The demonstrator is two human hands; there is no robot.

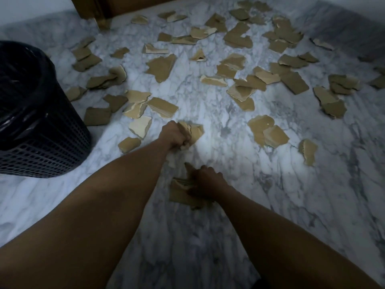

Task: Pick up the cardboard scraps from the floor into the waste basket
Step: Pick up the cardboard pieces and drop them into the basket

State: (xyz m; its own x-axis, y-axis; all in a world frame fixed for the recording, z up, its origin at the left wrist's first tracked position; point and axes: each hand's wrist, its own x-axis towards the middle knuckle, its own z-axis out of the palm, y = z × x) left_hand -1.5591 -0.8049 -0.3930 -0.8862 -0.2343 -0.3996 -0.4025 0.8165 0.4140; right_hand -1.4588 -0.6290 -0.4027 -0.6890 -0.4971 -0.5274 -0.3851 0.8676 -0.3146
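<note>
The waste basket [41, 142] stands at the left edge of the floor [229, 226]. It is black mesh lined with a dark bag [20, 65], and the frame cuts off its left side. What lies inside is too dark to make out. At the far left corner a brown wooden piece [98, 9] is cropped by the top of the frame, so it is unclear what it is.

Loose cardboard scraps [160, 66] are strewn over the far half of the floor, from just beside the basket to the right edge. Many overlap, and those toward the far right corner fade into shadow.

Near the middle of the floor the left hand [175, 135] is clenched round a wad of scraps [195, 132]. The fingers are curled tight, and their tips are hidden behind the torn pieces. It is hard to tell whether the wad touches the floor.

Just nearer and to the right, the right hand [206, 180] is bent over a stack of scraps [180, 192] and grasps it. The hand is dark and its fingertips are lost in shade under the cardboard. The lower part of the stack lies against the floor.

Both forearms run in from the near edge, cut off by the bottom of the frame.
</note>
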